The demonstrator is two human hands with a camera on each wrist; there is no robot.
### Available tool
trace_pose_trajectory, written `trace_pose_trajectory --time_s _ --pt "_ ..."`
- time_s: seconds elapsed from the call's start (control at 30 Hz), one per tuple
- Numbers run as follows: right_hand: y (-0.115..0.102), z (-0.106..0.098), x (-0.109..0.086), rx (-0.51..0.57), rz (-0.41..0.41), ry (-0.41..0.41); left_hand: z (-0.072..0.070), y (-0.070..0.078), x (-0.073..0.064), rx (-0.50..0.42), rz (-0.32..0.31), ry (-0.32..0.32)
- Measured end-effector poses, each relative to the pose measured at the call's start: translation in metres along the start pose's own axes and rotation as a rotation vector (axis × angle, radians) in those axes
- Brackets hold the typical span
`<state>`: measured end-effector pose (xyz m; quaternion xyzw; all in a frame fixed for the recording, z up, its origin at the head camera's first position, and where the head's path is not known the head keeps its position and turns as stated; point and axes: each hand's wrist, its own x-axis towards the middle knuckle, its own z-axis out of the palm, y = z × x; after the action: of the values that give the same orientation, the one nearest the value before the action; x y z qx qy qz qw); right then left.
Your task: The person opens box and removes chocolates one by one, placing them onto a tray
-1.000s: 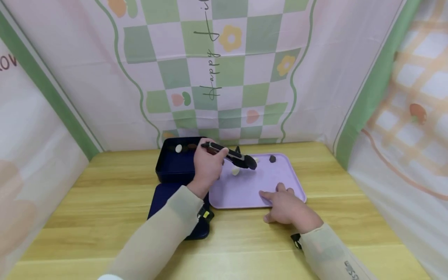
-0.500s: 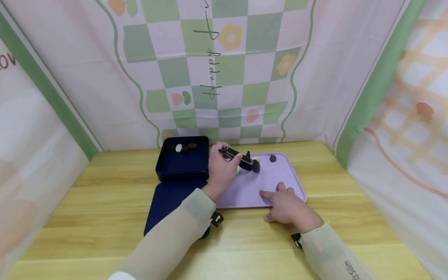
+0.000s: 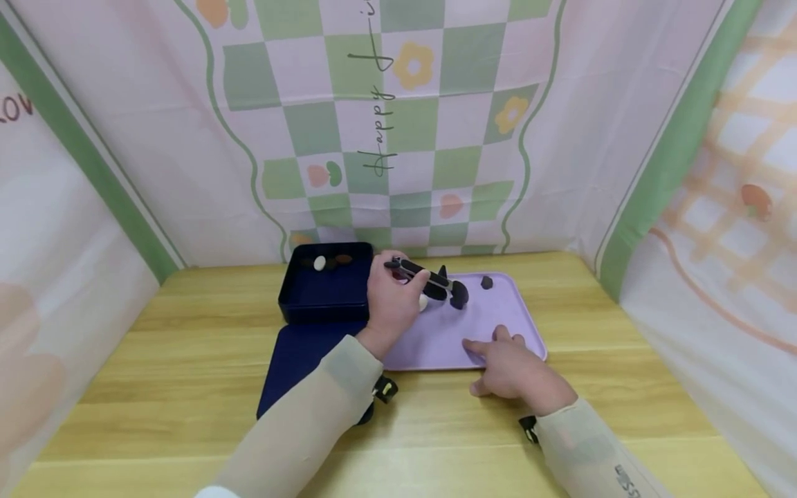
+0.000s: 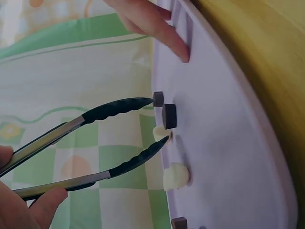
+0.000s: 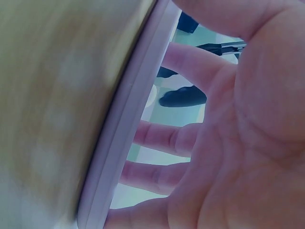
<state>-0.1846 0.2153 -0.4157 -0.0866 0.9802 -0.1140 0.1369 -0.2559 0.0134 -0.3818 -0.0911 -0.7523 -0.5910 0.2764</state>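
My left hand (image 3: 394, 297) grips a pair of black-tipped metal tongs (image 3: 418, 273) over the lilac tray (image 3: 429, 349). In the left wrist view the two tong arms stand spread, their tips on either side of a dark chunky piece (image 4: 169, 116). A smaller-looking dark piece (image 4: 158, 98) lies beyond it. Cream-white pieces, one rounded (image 4: 176, 176), sit along the tray, and a brown piece (image 4: 178, 223) shows at the view's bottom edge. My right hand (image 3: 513, 366) rests its extended fingers on the tray's near right part, with the thumb outside the near rim.
A navy box (image 3: 324, 301) stands left of the tray, with a white oval piece (image 3: 319, 263) and brown and dark pieces along its far side. A navy lid (image 3: 299, 366) lies before it, partly under my left forearm. A patterned cloth (image 3: 411, 138) hangs behind the table.
My left hand has moved right with the tongs, away from the navy box, and the tong tips now reach the dark piece. The right hand has stayed in place.
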Motion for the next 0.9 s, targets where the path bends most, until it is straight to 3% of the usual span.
trace_pose_trajectory --time_s 0.3,0.5,0.7,0.9 --pt "-0.001 0.003 0.0 0.01 0.002 0.002 -0.033 0.01 0.024 -0.186 -0.186 0.121" --pt "0.001 0.004 0.001 0.006 0.005 0.009 -0.07 0.015 0.051 -0.246 -0.179 0.18" --pt "0.0 0.003 0.0 0.0 -0.011 0.013 -0.111 0.01 0.07 -0.108 -0.106 0.217" --pt "0.001 0.003 0.0 -0.004 -0.015 0.019 -0.139 -0.005 0.081 0.034 -0.131 0.242"
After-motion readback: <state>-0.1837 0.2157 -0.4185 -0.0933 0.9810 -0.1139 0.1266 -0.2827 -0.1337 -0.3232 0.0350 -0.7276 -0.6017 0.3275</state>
